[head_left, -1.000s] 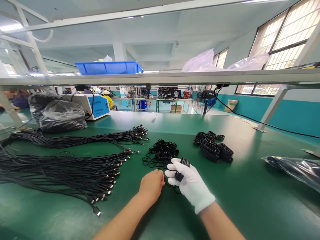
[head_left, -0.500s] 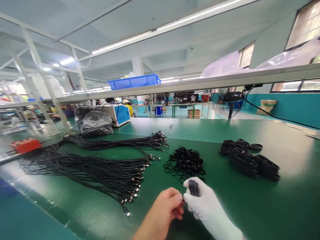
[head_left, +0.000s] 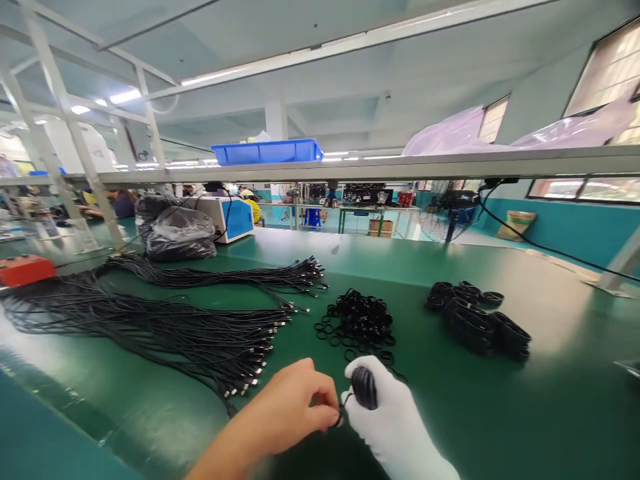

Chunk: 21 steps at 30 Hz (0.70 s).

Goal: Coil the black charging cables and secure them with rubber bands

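My right hand [head_left: 387, 417], in a white glove, grips a black cable wound into a tight coil [head_left: 365, 388]. Just to its left, my bare left hand [head_left: 303, 400] pinches a small dark piece at its fingertips, which looks like the cable's end; the fingers partly hide it. A short stretch of cable shows between the two hands. Beyond them lies a heap of small black rings [head_left: 365, 317], some scattered loose around it. To the left, long black cables [head_left: 190, 333] spread across the green table, their metal plugs pointing right.
Several coiled black cables [head_left: 470, 323] are stacked on the right. A second cable bundle [head_left: 240, 275] lies farther back, near a black plastic bag [head_left: 181, 233] and a blue-and-white machine [head_left: 235, 219]. Overhead runs a shelf with a blue tray [head_left: 267, 152]. A red box [head_left: 26, 270] sits far left.
My left hand has moved left and turned palm-down, away from my right hand, drawing out a bit of cable. The coil stays in my right hand. The whole view has shifted slightly.
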Each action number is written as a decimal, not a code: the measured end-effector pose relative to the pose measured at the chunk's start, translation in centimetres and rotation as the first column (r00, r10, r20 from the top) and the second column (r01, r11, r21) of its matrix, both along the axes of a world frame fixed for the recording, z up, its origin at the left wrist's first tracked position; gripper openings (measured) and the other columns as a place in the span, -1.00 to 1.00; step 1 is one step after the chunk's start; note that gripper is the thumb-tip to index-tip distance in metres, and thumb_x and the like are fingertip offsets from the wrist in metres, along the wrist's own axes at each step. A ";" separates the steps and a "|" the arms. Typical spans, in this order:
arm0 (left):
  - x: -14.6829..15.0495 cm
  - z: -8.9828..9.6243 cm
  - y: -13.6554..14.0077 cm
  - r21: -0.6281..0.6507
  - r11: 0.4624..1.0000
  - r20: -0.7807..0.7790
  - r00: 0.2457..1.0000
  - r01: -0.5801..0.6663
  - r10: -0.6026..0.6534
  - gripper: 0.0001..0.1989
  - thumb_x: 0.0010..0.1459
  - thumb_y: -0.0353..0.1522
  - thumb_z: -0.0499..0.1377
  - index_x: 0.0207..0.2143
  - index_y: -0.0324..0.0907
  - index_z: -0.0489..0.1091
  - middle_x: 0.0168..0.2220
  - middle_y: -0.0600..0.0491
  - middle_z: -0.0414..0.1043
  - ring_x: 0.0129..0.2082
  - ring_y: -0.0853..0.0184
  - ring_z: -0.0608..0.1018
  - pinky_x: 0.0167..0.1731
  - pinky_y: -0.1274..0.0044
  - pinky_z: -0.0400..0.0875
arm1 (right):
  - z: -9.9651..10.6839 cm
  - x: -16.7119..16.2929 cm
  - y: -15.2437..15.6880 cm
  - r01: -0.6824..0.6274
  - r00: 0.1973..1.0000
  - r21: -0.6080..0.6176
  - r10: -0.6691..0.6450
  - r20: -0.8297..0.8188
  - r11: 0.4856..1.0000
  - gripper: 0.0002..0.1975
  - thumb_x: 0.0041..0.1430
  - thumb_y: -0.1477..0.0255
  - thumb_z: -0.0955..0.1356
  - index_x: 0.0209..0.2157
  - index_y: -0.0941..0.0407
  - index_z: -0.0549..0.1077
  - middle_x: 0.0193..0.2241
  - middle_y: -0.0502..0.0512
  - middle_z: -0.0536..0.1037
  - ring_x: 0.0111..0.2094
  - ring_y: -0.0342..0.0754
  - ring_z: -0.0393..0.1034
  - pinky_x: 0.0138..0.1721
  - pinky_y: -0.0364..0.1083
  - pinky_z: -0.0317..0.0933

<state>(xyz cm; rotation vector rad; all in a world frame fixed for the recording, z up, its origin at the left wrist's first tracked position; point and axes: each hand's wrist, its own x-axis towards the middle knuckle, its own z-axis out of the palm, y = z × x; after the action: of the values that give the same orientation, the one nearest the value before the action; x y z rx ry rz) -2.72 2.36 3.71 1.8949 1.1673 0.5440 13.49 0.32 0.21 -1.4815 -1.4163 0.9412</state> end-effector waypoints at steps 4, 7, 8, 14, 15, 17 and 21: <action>-0.2 1.7 -0.5 0.157 0.988 -0.226 0.973 -0.008 0.043 -0.90 -0.14 -0.38 0.20 -0.48 -0.07 0.49 -0.42 0.14 0.33 -0.41 0.32 0.38 -0.38 0.56 0.18 | 1.4 0.6 0.3 -0.150 0.978 -0.181 0.119 -0.173 0.972 -0.63 -0.22 0.50 0.27 -0.24 0.10 0.30 -0.62 -0.13 0.30 -0.66 -0.22 0.16 -0.65 -0.21 0.06; -0.1 2.0 -0.7 0.135 0.991 -0.139 0.990 -0.012 0.030 -0.78 -0.16 -0.42 0.19 -0.36 -0.07 0.47 -0.30 0.13 0.35 -0.29 0.30 0.42 -0.22 0.54 0.24 | 1.8 0.9 0.4 -0.352 0.909 -0.302 0.246 -0.338 0.886 -0.29 -0.26 0.50 0.30 0.06 0.17 0.13 -0.64 -0.15 0.35 -0.75 -0.23 0.15 -0.73 -0.22 0.04; -0.1 1.9 -0.7 0.108 0.994 -0.088 0.996 -0.005 0.014 -0.70 -0.16 -0.45 0.18 -0.29 -0.05 0.45 -0.25 0.13 0.36 -0.23 0.29 0.41 -0.17 0.53 0.23 | 1.7 0.9 0.4 -0.408 0.886 -0.311 0.290 -0.363 0.858 -0.17 -0.27 0.50 0.31 0.14 0.20 0.02 -0.65 -0.15 0.35 -0.76 -0.22 0.15 -0.75 -0.23 0.03; 0.4 1.2 -1.4 0.008 0.999 -0.015 0.999 0.053 -0.052 -0.49 -0.16 -0.46 0.18 -0.07 0.01 0.37 -0.14 0.08 0.34 -0.14 0.24 0.38 -0.13 0.50 0.26 | -0.5 0.4 0.4 -0.372 0.918 -0.252 0.313 -0.243 0.894 0.13 -0.38 0.47 0.40 0.24 0.26 -0.22 -0.30 0.16 0.49 -0.36 0.00 0.42 -0.38 -0.08 0.30; 0.5 1.2 -1.5 0.010 0.999 -0.035 0.998 0.051 -0.051 -0.50 -0.15 -0.44 0.19 -0.07 0.02 0.37 -0.15 0.08 0.33 -0.16 0.24 0.39 -0.16 0.50 0.27 | -0.7 0.4 0.3 -0.353 0.926 -0.193 0.312 -0.214 0.916 0.13 -0.41 0.47 0.42 0.23 0.29 -0.18 -0.14 0.27 0.44 -0.16 0.07 0.37 -0.19 -0.04 0.27; 0.9 1.0 -1.5 0.018 0.999 -0.088 0.995 0.040 -0.038 -0.53 -0.15 -0.41 0.20 -0.09 0.02 0.38 -0.18 0.08 0.33 -0.21 0.24 0.40 -0.21 0.51 0.27 | -0.9 0.4 0.1 -0.353 0.930 -0.114 0.335 -0.154 0.928 0.13 -0.38 0.48 0.42 0.24 0.34 -0.21 0.00 0.34 0.34 0.03 0.13 0.22 0.03 -0.01 0.11; 0.9 1.0 -0.3 -0.001 0.996 -0.221 0.971 0.092 -0.090 -0.70 -0.17 -0.35 0.24 -0.27 -0.07 0.46 -0.34 0.09 0.35 -0.35 0.24 0.40 -0.39 0.54 0.25 | -0.1 0.2 -0.3 -0.355 0.935 -0.085 0.351 -0.056 0.931 0.05 -0.29 0.54 0.33 0.25 0.27 -0.27 -0.30 0.11 0.47 -0.24 0.03 0.36 -0.17 -0.02 0.22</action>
<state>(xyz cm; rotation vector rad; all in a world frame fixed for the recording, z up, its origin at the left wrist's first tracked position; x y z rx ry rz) -1.78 2.03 4.76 2.0457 1.2116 0.2934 13.70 0.07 0.10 -1.2871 -1.6623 1.2668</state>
